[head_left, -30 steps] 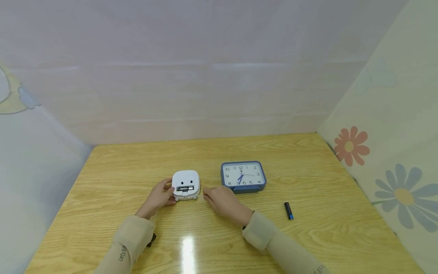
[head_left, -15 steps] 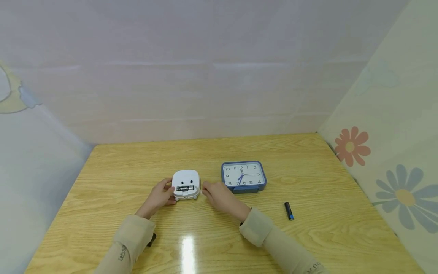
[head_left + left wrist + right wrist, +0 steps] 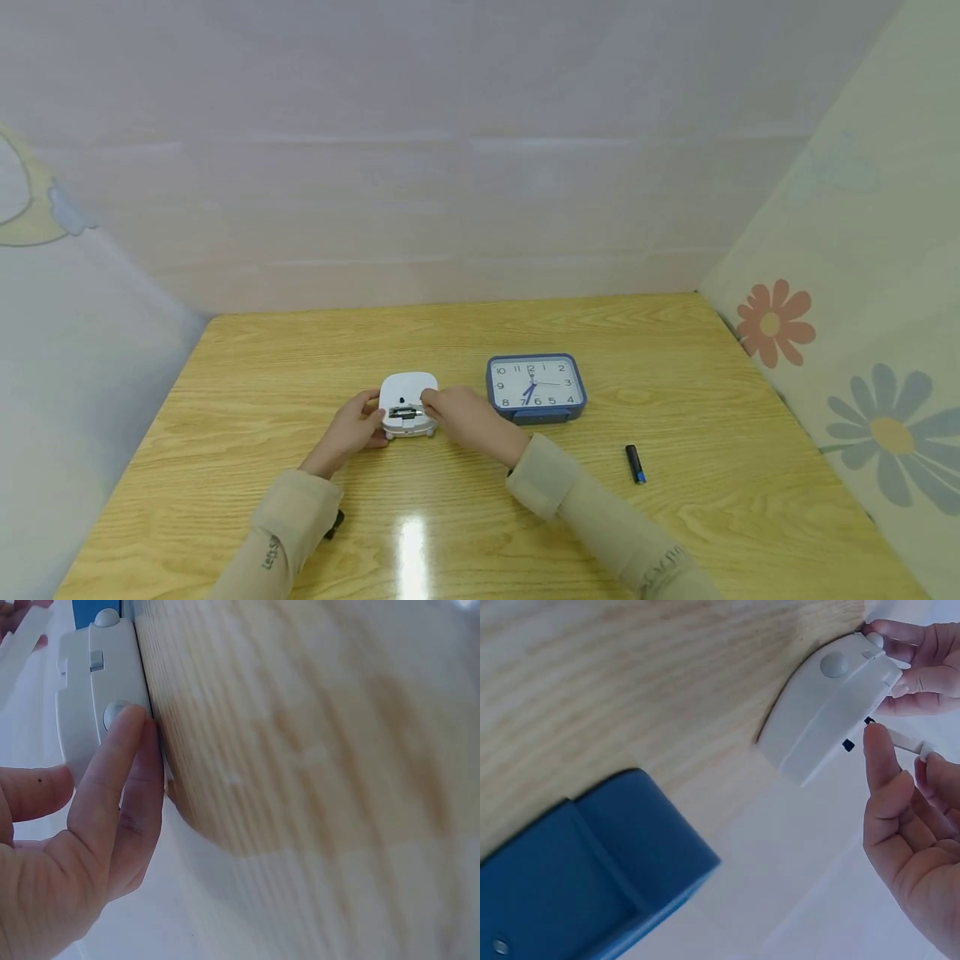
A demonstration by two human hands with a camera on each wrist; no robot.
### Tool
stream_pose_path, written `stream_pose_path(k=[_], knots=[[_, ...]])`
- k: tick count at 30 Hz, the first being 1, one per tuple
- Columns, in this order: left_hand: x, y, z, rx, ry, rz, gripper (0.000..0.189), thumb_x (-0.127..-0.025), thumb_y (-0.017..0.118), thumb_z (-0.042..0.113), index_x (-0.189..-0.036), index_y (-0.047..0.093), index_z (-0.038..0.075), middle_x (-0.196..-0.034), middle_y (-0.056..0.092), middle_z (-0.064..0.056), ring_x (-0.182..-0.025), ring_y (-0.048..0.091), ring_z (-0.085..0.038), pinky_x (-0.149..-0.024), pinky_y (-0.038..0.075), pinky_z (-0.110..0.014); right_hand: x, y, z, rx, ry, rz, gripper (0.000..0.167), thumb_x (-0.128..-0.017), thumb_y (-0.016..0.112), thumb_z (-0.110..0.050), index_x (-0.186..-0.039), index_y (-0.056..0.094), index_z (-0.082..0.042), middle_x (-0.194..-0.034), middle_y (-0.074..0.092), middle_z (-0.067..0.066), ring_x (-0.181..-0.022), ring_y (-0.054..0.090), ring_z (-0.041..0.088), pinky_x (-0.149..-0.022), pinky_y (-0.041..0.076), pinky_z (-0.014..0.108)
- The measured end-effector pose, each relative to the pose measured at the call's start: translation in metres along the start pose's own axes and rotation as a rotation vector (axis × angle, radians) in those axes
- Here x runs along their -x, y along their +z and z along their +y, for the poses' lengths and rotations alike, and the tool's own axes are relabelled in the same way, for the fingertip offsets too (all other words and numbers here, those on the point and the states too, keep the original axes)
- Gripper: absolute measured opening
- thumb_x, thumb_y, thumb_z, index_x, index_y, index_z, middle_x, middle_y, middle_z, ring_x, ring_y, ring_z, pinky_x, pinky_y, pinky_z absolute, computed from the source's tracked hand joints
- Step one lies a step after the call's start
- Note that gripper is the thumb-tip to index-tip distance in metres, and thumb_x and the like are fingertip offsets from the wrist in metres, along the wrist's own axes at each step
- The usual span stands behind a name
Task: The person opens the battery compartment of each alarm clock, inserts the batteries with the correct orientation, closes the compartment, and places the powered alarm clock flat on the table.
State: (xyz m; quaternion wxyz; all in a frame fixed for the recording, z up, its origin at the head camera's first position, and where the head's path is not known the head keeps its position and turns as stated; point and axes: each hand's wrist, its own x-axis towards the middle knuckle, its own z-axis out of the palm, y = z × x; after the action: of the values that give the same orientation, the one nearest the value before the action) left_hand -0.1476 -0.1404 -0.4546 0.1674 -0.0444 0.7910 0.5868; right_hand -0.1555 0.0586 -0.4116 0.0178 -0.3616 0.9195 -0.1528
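A small white alarm clock [image 3: 401, 386] lies on its face, its back with dark knobs and an uncovered battery slot turned up. A battery [image 3: 403, 413] sits in that slot. My left hand [image 3: 352, 428] grips the clock's left side, thumb on the top edge and fingers by a round foot [image 3: 115, 715]. Over the clock's right part, my right hand [image 3: 472, 423] pinches a thin white battery cover [image 3: 906, 740] between thumb and fingers. The cover is held just above the back, tilted in the right wrist view. From the head, the right fingers hide one knob.
A blue alarm clock [image 3: 536, 385] lies face up just right of the white one, near my right forearm. Farther right is a loose black and blue battery [image 3: 635, 464]. A small black object [image 3: 335, 525] shows beside my left sleeve. Cloth walls stand behind the wooden table [image 3: 300, 350].
My right hand has moved left with the battery cover, from beside the white clock to over its back. The left hand keeps its hold on the clock.
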Motion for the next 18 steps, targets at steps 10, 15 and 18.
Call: stream_pose_path(k=[10,15,18], knots=[[0.0,0.0,0.0,0.001,-0.003,0.003,0.043,-0.095,0.039,0.0,-0.136,0.028,-0.007,-0.111,0.044,-0.029,-0.074,0.061,-0.023,-0.066,0.056,-0.034,-0.017,-0.007,-0.011,0.139,-0.027,-0.096,0.009,-0.093,0.052,-0.014,-0.087,0.058,-0.011,-0.071,0.06,0.0,-0.058,0.049,0.008,-0.049,0.04,0.02],[0.0,0.0,0.001,-0.003,0.0,-0.002,0.043,-0.095,0.038,0.0,-0.136,0.027,-0.008,-0.111,0.044,-0.03,-0.075,0.061,-0.024,-0.067,0.056,-0.034,-0.022,-0.007,-0.013,0.191,-0.046,-0.111,0.01,-0.092,0.053,-0.012,-0.084,0.058,-0.011,-0.068,0.058,-0.001,-0.057,0.05,0.008,-0.047,0.038,0.018],[0.001,0.0,0.0,-0.005,-0.002,0.002,0.043,-0.095,0.039,0.0,-0.136,0.027,-0.007,-0.112,0.044,-0.03,-0.076,0.061,-0.024,-0.067,0.056,-0.034,-0.026,-0.005,-0.015,0.237,-0.048,-0.13,0.005,-0.09,0.056,-0.01,-0.088,0.06,-0.011,-0.071,0.06,-0.001,-0.06,0.054,0.009,-0.048,0.042,0.018]])
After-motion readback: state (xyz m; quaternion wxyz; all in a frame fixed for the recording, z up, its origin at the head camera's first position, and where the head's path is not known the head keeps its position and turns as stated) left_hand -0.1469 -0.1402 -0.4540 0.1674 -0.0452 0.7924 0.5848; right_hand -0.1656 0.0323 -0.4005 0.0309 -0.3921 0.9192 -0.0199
